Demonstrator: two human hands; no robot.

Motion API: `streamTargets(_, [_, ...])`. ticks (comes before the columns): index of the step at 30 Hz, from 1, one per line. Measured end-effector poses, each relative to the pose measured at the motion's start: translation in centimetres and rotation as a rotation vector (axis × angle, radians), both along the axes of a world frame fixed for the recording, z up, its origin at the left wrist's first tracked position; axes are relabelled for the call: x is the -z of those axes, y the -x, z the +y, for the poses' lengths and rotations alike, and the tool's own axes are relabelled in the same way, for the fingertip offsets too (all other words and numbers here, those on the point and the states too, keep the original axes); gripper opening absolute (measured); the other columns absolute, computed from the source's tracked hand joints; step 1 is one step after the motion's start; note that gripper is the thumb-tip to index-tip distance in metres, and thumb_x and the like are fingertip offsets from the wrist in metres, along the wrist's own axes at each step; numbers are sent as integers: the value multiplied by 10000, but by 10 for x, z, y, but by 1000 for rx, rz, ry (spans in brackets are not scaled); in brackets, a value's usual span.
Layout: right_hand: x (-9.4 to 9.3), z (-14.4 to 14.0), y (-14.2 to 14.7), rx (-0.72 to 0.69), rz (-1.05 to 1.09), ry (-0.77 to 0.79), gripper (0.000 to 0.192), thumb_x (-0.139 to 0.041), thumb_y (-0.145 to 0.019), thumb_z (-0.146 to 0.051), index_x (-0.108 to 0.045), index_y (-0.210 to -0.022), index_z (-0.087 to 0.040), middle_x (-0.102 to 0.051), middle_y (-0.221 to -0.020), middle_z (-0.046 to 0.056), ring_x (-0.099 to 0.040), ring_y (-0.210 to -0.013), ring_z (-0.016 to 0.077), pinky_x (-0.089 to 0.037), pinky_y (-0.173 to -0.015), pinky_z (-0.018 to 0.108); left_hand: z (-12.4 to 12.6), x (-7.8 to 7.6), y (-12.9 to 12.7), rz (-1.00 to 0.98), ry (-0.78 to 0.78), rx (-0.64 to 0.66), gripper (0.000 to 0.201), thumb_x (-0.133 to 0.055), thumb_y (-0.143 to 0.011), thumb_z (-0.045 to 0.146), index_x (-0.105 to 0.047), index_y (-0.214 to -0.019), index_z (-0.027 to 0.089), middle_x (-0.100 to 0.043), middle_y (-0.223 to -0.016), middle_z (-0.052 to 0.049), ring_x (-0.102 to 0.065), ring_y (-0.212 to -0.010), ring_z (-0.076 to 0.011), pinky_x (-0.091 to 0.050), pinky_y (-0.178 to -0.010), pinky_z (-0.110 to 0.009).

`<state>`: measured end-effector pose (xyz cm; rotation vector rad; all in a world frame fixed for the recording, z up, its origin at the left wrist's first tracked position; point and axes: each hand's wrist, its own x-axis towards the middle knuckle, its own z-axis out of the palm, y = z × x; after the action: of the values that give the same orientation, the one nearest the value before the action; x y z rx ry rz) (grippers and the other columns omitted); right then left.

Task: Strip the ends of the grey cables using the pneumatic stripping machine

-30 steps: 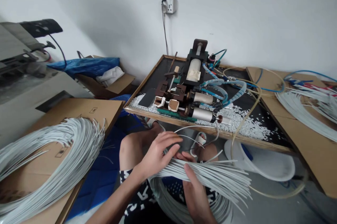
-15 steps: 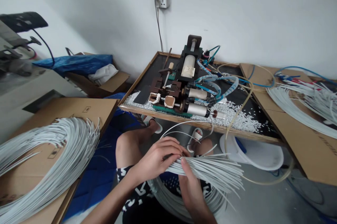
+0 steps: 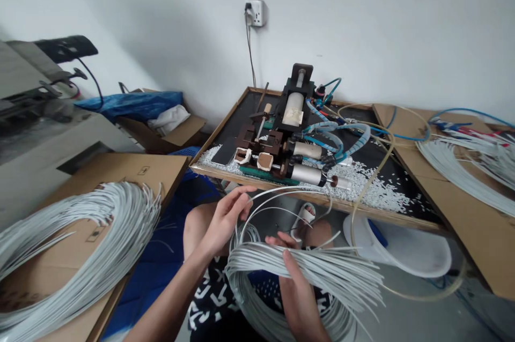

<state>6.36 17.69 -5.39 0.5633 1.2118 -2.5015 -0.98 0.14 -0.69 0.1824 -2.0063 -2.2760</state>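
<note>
Gripping the coiled bundle of white wires [image 3: 306,272] in the lap, the right hand [image 3: 298,294] has its thumb laid across the top of the strands and its fingers closed underneath. Half a second ago the left hand [image 3: 225,218] was pressed onto that same bundle beside the right thumb; now it has lifted up and away toward the table edge, its fingers pinched narrow on a single wire [image 3: 277,194] that arcs clear of the rest. One strand has therefore been separated out, and its free end curves toward the right, near the machine.

Beyond the knees, the wooden-rimmed table [image 3: 257,178] carries a pneumatic stripping machine [image 3: 289,138] with blue hoses, and white insulation scraps [image 3: 362,181] lie scattered around it. To the left, a second pile of white wires [image 3: 88,240] rests on cardboard [image 3: 132,168]. Farther off, a wall socket [image 3: 256,12] sits above the machine.
</note>
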Motion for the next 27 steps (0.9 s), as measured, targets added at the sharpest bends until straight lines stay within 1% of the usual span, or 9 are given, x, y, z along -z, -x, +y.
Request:
streamTargets(4, [4,0,1,10,-16,13,468,-857,-728,-543,-711,-1093,-289,-785,-1150,45,-660,-1171,269,-368,-1171,518,-18,-15,13,129,-65,-126,435,-679,-901,570,-747,-1025,159,-397,-653,43,-368,-535,-90,-365,-469,-203])
streamTargets(7, [4,-1,3,13,-21,30,471,-869,-711,-542,-715,-1078,-290,-787,-1141,42,-674,-1147,271,-391,-1151,523,-29,-21,20,201,18,-178,400,-663,-929,548,-762,-978,163,-357,-597,52,-348,-500,-92,-362,-457,-210])
streamTargets(9, [5,-1,3,14,-21,27,476,-869,-709,-546,-713,-1077,-287,-787,-1136,42,-678,-1141,271,-400,-1141,525,-31,-21,23,216,97,-214,388,-672,-926,538,-763,-936,161,-374,-541,57,-350,-465,-90,-358,-447,-215])
streamTargets(12, [8,-2,3,15,-25,17,500,-871,-702,-554,-708,-1084,-275,-785,-1146,54,-676,-1152,273,-414,-1131,521,-24,-16,23,192,223,-278,366,-690,-910,506,-745,-811,158,-469,-504,36,-421,-451,-95,-381,-458,-218])
streamTargets(15, [10,-2,4,16,-21,10,501,-869,-706,-553,-707,-1080,-263,-787,-1146,61,-679,-1151,274,-430,-1118,512,-13,-5,20,138,286,-264,391,-694,-902,468,-684,-656,164,-567,-542,3,-510,-494,-111,-428,-495,-221])
streamTargets(18, [9,-1,4,13,-15,0,477,-857,-719,-555,-714,-1073,-268,-788,-1135,52,-680,-1148,280,-439,-1107,515,-7,10,18,84,258,-245,365,-710,-885,471,-702,-681,168,-641,-607,-17,-570,-537,-130,-464,-522,-227])
streamTargets(21, [7,-1,5,8,-19,-2,477,-864,-702,-565,-724,-1063,-286,-789,-1126,46,-675,-1146,290,-439,-1103,528,-6,21,20,55,223,-270,360,-717,-875,480,-719,-706,161,-661,-621,-25,-584,-537,-134,-474,-516,-229])
streamTargets(23, [6,-2,5,4,-25,-3,474,-871,-692,-570,-729,-1053,-298,-788,-1124,42,-670,-1144,292,-435,-1102,534,-7,24,22,44,213,-286,360,-719,-872,473,-720,-703,155,-665,-614,-27,-591,-532,-134,-477,-511,-226])
streamTargets(27, [6,-3,5,3,-24,-14,468,-870,-692,-569,-725,-1052,-309,-783,-1127,37,-647,-1166,290,-401,-1128,535,-9,23,25,39,189,-293,353,-720,-868,455,-703,-683,155,-668,-600,-27,-606,-510,-130,-490,-499,-217])
